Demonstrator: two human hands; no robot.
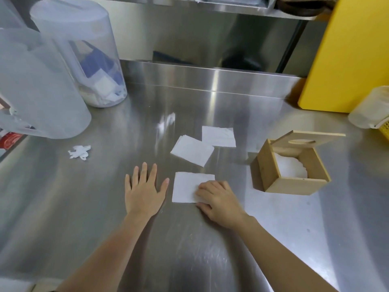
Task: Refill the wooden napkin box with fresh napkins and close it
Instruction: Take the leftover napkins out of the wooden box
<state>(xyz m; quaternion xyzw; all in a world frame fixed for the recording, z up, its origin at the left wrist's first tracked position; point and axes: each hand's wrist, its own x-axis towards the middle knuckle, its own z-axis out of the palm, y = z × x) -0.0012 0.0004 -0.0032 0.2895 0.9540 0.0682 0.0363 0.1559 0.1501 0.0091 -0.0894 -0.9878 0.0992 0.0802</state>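
Note:
The wooden napkin box [294,184] stands on the steel counter at the right, its slotted lid [309,138] tilted open at the back. White napkins [288,166] lie inside it. Three folded white napkins lie flat on the counter: one near me [185,187], one in the middle [191,150] and one further back [219,136]. My right hand [219,202] rests on the right edge of the near napkin, fingers curled on top and thumb at its lower corner. My left hand [144,189] lies flat on the counter just left of that napkin, fingers spread, holding nothing.
Two large translucent plastic jugs [80,49] stand at the back left. A crumpled paper scrap [80,152] lies near them. A yellow board [349,55] leans at the back right, beside a plastic container [372,108] and a yellow basket [384,129].

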